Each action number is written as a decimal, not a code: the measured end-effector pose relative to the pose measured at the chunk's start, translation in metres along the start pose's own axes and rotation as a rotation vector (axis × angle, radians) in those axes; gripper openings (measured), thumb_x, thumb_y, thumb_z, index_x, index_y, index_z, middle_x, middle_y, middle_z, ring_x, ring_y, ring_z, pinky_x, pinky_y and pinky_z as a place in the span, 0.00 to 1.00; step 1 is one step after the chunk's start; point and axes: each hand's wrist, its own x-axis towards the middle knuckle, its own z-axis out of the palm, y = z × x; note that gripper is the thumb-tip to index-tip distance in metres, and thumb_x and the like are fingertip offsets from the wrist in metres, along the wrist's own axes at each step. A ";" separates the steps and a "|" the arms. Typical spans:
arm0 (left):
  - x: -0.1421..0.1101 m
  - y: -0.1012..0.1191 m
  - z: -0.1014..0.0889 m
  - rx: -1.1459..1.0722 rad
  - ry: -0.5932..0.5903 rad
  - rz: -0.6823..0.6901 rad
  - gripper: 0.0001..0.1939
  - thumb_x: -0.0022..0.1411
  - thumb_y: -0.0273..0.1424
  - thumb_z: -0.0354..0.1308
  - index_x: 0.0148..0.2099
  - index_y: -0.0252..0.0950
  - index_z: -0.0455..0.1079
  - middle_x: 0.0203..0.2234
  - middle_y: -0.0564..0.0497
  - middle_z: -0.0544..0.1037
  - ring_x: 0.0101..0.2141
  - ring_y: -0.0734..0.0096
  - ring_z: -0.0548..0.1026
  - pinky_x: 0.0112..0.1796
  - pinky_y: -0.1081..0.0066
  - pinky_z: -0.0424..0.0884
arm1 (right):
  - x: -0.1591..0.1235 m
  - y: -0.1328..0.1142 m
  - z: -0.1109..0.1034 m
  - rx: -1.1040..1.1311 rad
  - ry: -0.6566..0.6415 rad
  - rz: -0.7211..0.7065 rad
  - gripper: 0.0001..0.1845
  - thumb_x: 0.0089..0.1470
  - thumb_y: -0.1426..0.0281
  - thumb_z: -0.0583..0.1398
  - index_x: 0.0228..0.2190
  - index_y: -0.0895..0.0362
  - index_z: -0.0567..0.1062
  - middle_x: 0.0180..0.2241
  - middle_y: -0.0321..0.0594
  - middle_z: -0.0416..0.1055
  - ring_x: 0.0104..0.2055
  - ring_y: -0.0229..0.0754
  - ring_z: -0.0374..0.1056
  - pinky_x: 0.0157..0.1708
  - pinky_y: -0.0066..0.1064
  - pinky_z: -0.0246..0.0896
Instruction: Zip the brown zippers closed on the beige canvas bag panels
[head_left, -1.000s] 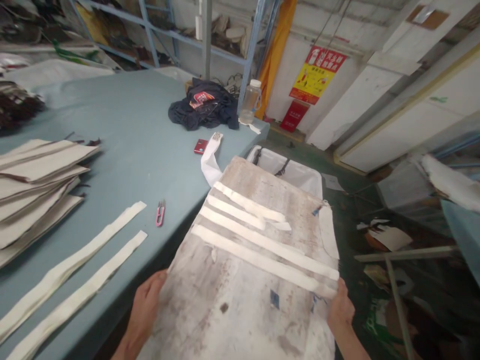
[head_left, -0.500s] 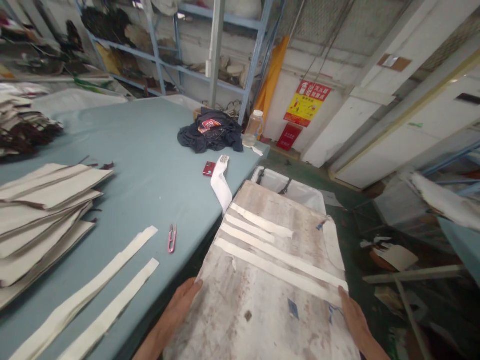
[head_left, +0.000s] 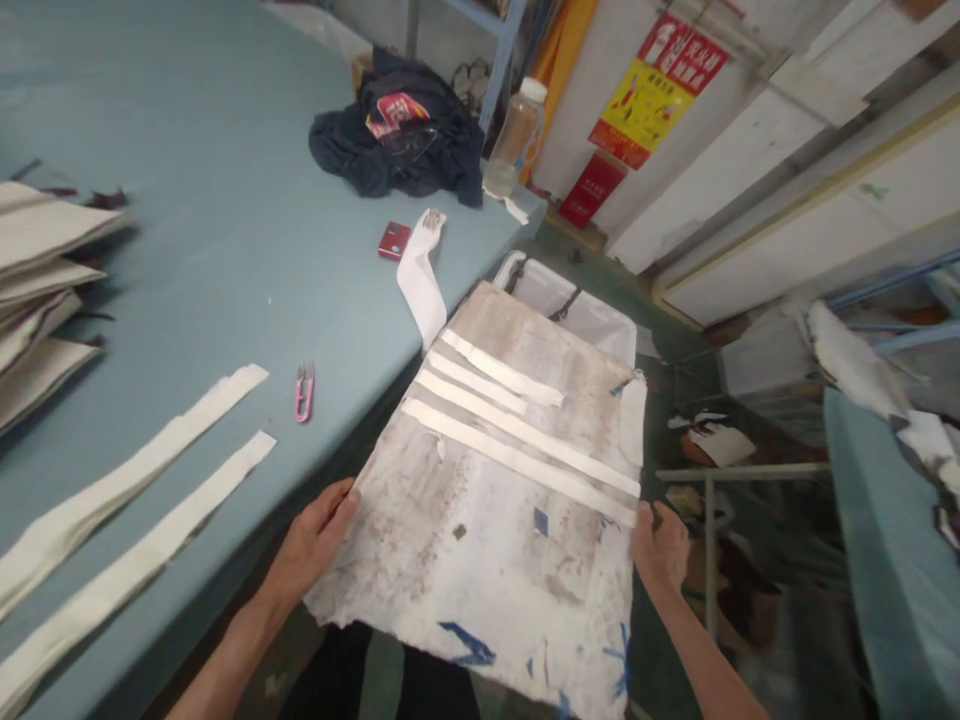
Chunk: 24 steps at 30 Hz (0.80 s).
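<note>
I hold a dirty white board (head_left: 495,520) flat in front of me, beside the blue table's edge. My left hand (head_left: 311,540) grips its left edge, fingers curled under and thumb against the side. My right hand (head_left: 660,548) grips its right edge with closed fingers. Several cream fabric strips (head_left: 517,440) lie across the board's far half. One more strip (head_left: 632,425) lies along the board's right edge.
The blue table (head_left: 195,230) at left carries two long cream strips (head_left: 127,520), pink thread snips (head_left: 303,390), a stack of cut panels (head_left: 41,280), a dark garment (head_left: 397,140), a red phone (head_left: 394,240), a white strip (head_left: 420,285) and a bottle (head_left: 517,135). A white bin (head_left: 577,315) stands beyond the board.
The view has tilted down and drawn back, so the board's near edge and my forearms now show. My hands stay on the board's two side edges; the strips on it have not shifted.
</note>
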 end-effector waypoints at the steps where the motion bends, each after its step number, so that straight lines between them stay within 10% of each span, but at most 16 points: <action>1: 0.000 -0.002 0.001 0.013 0.007 0.005 0.38 0.64 0.63 0.49 0.54 0.35 0.76 0.45 0.43 0.84 0.48 0.48 0.81 0.52 0.56 0.77 | 0.001 0.001 0.000 -0.007 0.010 -0.018 0.21 0.68 0.61 0.64 0.57 0.57 0.75 0.59 0.48 0.73 0.58 0.53 0.72 0.58 0.53 0.71; 13: 0.026 0.006 0.015 0.199 0.023 0.009 0.39 0.66 0.56 0.48 0.63 0.30 0.71 0.53 0.38 0.83 0.50 0.47 0.81 0.52 0.55 0.77 | 0.014 -0.003 0.017 0.011 -0.046 -0.166 0.19 0.69 0.61 0.64 0.56 0.58 0.75 0.55 0.46 0.75 0.52 0.49 0.75 0.53 0.48 0.75; 24: 0.030 0.010 0.016 0.237 0.025 -0.070 0.44 0.59 0.60 0.45 0.62 0.31 0.72 0.51 0.39 0.83 0.48 0.48 0.82 0.54 0.53 0.77 | 0.070 -0.071 0.023 0.093 -0.294 -0.425 0.18 0.69 0.61 0.63 0.55 0.56 0.76 0.56 0.46 0.76 0.53 0.48 0.75 0.54 0.49 0.74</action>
